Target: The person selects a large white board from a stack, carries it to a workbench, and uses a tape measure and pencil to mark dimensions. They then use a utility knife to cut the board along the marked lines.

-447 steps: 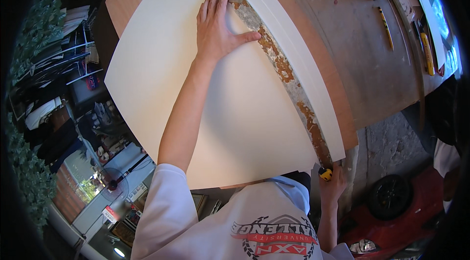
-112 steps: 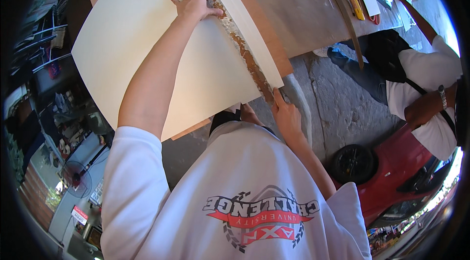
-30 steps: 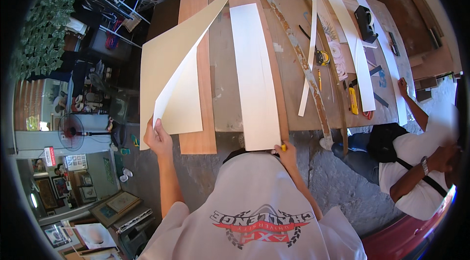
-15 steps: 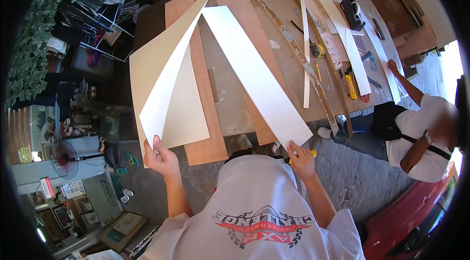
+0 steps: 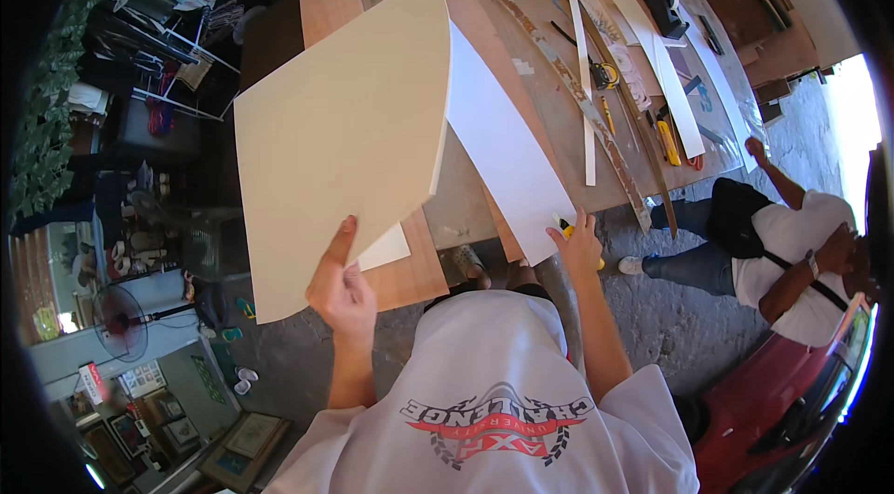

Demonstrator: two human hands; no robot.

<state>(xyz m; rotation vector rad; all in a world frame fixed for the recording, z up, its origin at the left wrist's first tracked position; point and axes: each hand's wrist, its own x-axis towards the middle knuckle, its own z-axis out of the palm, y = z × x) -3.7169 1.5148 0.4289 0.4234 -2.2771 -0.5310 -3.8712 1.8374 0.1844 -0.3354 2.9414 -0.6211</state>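
Observation:
A large sheet of cream card (image 5: 335, 121) rises on the left, its right side curling up over the work table. My left hand (image 5: 345, 294) pinches its near edge, index finger stretched along the surface. My right hand (image 5: 582, 247) is closed around a yellow utility knife (image 5: 567, 230), most of which the fingers hide. Beside that hand lies the near end of a white card strip (image 5: 512, 159); its far part runs behind the raised sheet. Below the sheet, a corner of another pale piece (image 5: 388, 248) shows on a reddish wooden board (image 5: 410, 275).
Right of the strip, the table (image 5: 540, 103) holds a rusty metal straightedge (image 5: 577, 89), a tape measure (image 5: 604, 75), a second yellow cutter (image 5: 667, 141), white strips (image 5: 652, 56) and a black tape dispenser (image 5: 664, 7). A person (image 5: 792, 252) stands at the right with a hand near the table edge.
My left hand has swung the cream sheet over to the right, so its cream face now covers the strip's far end. My right hand has moved up slightly, and the knife shows more clearly.

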